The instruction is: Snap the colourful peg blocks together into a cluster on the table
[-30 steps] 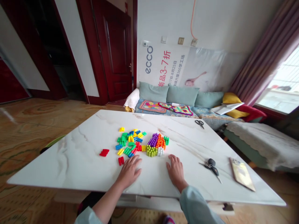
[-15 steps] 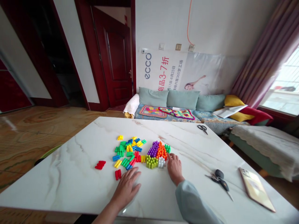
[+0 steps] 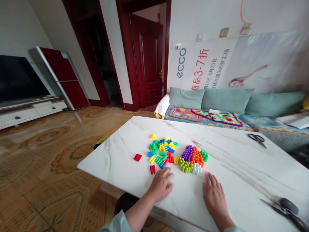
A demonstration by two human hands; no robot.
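At 11 o'clock from the right hand [image 3: 214, 196], fingers straight and nearly together, stand 5 peg clusters [image 3: 196, 158], rounded, apparently plastic; the left hand [image 3: 160, 185] rests fingers apart.

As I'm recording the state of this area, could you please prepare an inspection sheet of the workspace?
Surface: white tabletop with marble-like veining.
Job's things: purple, orange, green, yellow-green and white pieces grouped by colour; mixed loose pieces to their left.
Clutter: black-handled scissors; dark pointed tools, partly out of frame.
Hands: left hand palm down near the loose pieces; right hand palm down near the white pieces; nothing seen held.
Cables: orange cord at a wall socket.
Surroundings: sofa, red door, television.
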